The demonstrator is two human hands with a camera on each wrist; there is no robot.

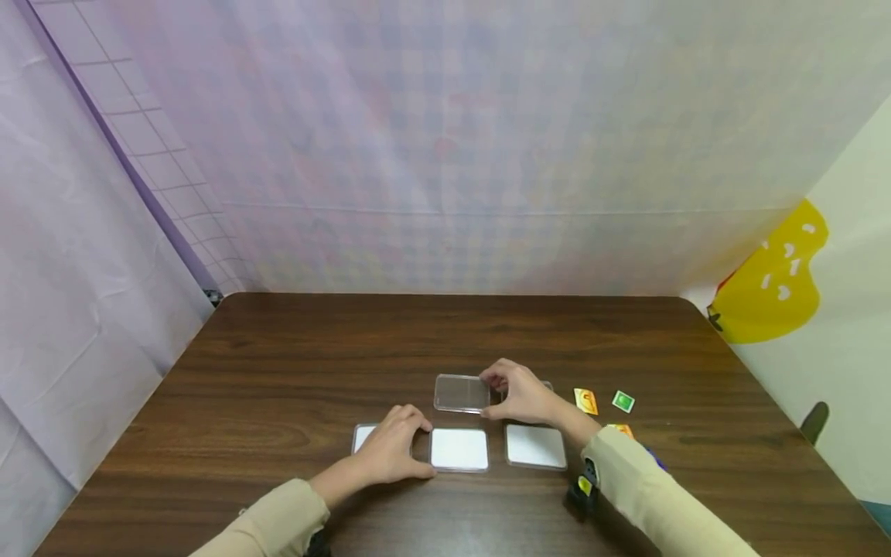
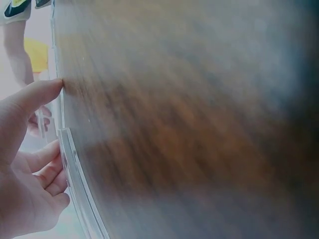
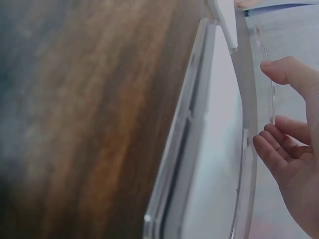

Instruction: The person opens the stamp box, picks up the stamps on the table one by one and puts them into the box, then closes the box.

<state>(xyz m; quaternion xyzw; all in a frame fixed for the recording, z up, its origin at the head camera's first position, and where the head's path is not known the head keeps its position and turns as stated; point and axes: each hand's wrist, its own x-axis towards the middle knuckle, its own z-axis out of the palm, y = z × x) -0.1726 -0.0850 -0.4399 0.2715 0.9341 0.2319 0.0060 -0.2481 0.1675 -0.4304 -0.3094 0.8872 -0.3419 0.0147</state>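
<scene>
My right hand grips a clear plastic lid by its right end, thumb at the near corner and fingers at the far one. In the right wrist view the lid shows edge-on between thumb and fingers. My left hand holds the left end of the middle clear case, which has a white insert, with thumb and index fingertip at its corners. Partly hidden behind that hand is another white-filled case. A third such case lies at the right, below my right wrist.
Another clear piece peeks out behind my right hand. To the right lie an orange-and-white piece, a green square and a second orange piece partly covered by the right sleeve. A curtain hangs along the table's far edge.
</scene>
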